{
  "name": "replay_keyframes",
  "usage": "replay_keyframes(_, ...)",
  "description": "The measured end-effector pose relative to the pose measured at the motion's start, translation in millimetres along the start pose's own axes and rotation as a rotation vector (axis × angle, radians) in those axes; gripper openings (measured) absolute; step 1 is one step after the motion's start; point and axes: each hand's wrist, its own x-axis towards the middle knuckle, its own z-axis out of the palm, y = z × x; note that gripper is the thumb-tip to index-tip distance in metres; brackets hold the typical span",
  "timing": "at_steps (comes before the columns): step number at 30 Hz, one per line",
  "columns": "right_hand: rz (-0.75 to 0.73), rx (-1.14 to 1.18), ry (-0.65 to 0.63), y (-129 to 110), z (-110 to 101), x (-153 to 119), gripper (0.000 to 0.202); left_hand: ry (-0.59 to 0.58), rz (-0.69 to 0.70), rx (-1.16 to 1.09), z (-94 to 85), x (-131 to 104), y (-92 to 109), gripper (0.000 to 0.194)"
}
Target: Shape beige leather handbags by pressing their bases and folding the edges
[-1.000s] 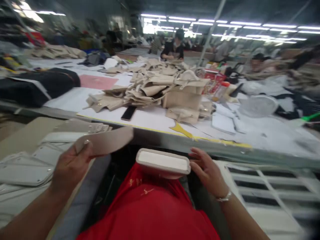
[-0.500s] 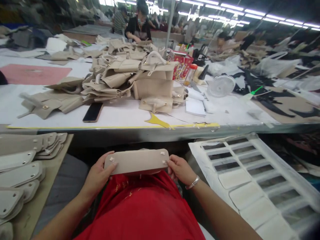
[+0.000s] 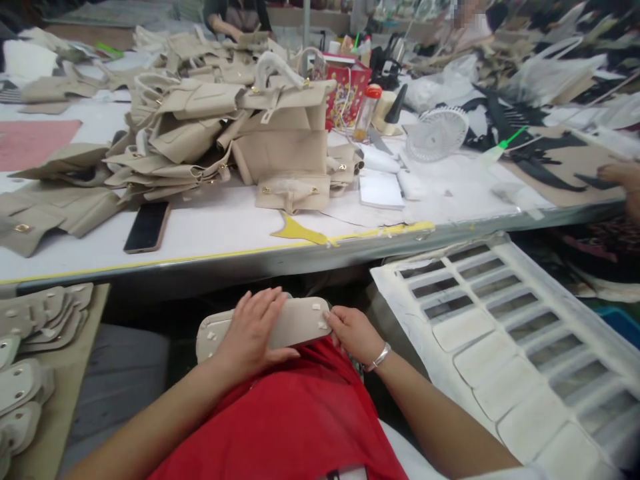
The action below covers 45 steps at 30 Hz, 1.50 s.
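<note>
A long beige bag panel (image 3: 297, 323) with rounded ends lies across my lap, small white tabs near its corners. My left hand (image 3: 253, 330) rests flat over its left middle part, fingers stretched out and thumb spread along the lower edge. Part of the panel is hidden under that hand. At the right end, my right hand (image 3: 353, 333) pinches the panel's edge between thumb and fingers. A red apron (image 3: 280, 420) covers my lap beneath the panel.
Beige bag pieces (image 3: 200, 140) are heaped on the table, near a phone (image 3: 147, 227) and a small white fan (image 3: 437, 133). Panels (image 3: 20, 383) are stacked on a board at left. A slotted white frame (image 3: 500, 320) stands at right. Co-workers are across the table.
My left hand has let go of the panel's left end and moved right, onto its face, with fingers flat. The right hand still pinches the right end. The view has tilted downward.
</note>
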Motion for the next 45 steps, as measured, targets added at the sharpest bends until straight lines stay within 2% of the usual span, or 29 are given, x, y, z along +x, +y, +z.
replay_keyframes(2,-0.043,-0.115,0.001,-5.0,-2.8,-1.3,0.04,-0.099,0.052,-0.024,8.1,22.1,16.3,0.089)
replay_keyframes(4,-0.118,-0.304,0.022,-11.0,-7.6,-1.9,0.04,-0.184,0.047,-0.038,14.3,37.3,25.1,0.084)
replay_keyframes(6,-0.183,-0.485,0.052,-15.7,-13.1,-0.8,0.037,-0.241,0.038,-0.051,17.1,44.7,27.4,0.077)
replay_keyframes(8,-0.207,-0.554,0.067,-17.0,-17.7,2.5,0.035,-0.264,0.041,-0.065,17.0,46.8,25.8,0.073)
replay_keyframes(13,-0.158,-0.372,0.031,-8.3,-21.5,14.3,0.031,-0.284,0.058,-0.042,13.5,48.7,22.3,0.07)
replay_keyframes(17,-0.111,-0.26,-0.004,-4.8,-21.1,16.5,0.035,-0.307,0.097,0.012,13.6,54.4,24.8,0.077)
replay_keyframes(22,-0.124,-0.33,0.011,-9.6,-21.2,13.7,0.038,-0.307,0.117,0.031,13.6,58.3,29.4,0.077)
replay_keyframes(31,-0.113,-0.422,0.043,-14.6,-20.9,14.3,0.038,-0.278,0.052,-0.017,13.3,62.4,38.0,0.059)
replay_keyframes(38,-0.068,-0.407,0.03,-14.4,-22.8,15.2,0.038,-0.257,0.041,-0.041,20.5,62.8,40.4,0.067)
replay_keyframes(45,-0.047,-0.453,0.033,-17.0,-22.6,17.0,0.037,-0.25,0.045,-0.07,22.6,63.9,37.7,0.059)
